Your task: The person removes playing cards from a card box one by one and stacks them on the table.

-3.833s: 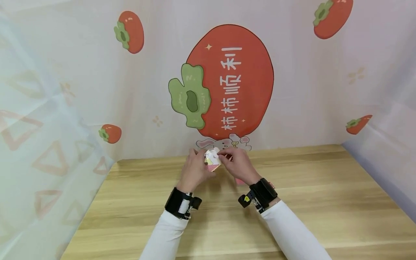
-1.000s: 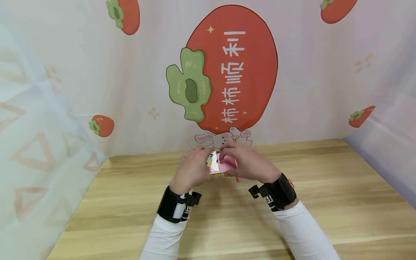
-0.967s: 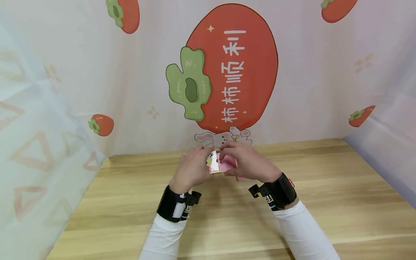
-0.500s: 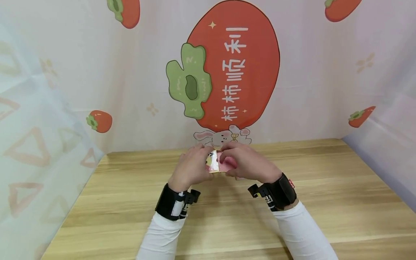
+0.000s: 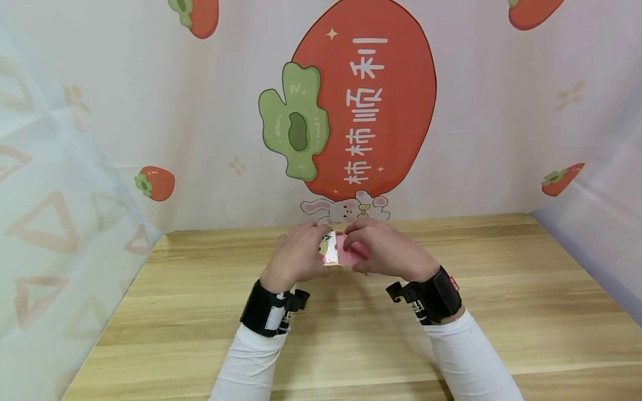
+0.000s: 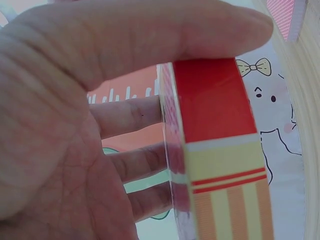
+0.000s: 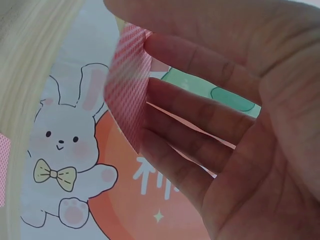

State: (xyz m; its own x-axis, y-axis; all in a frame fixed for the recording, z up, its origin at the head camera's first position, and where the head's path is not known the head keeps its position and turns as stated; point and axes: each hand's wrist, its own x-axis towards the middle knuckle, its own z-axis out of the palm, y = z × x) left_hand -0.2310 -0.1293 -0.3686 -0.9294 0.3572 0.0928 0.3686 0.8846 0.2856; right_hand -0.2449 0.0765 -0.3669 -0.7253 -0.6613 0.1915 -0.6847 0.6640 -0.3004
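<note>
My left hand [image 5: 296, 256] holds a small printed card box [image 5: 329, 249], white and yellow with an "A" on its front. In the left wrist view, the thumb presses the end of the box's red, cream and striped narrow side [image 6: 217, 100], fingers on the opposite edge. My right hand [image 5: 388, 250] grips pink-patterned playing cards [image 5: 353, 253] between thumb and fingers, right against the box's right end. In the right wrist view the cards [image 7: 127, 90] show as a narrow pink face. Whether they reach inside the box is hidden. Both hands are raised above the table's far part.
Another pink-patterned piece [image 6: 287, 17] stands on the wooden table [image 5: 341, 345], mostly hidden behind my right hand in the head view. A white cloth backdrop [image 5: 241, 111] printed with persimmons and a rabbit rises behind the table's back edge.
Since the oldest frame, my right hand has gone from the box's opened end to gripping pink cards against it. The box has turned. Over the last second, hands and cards barely move; the view tilts down.
</note>
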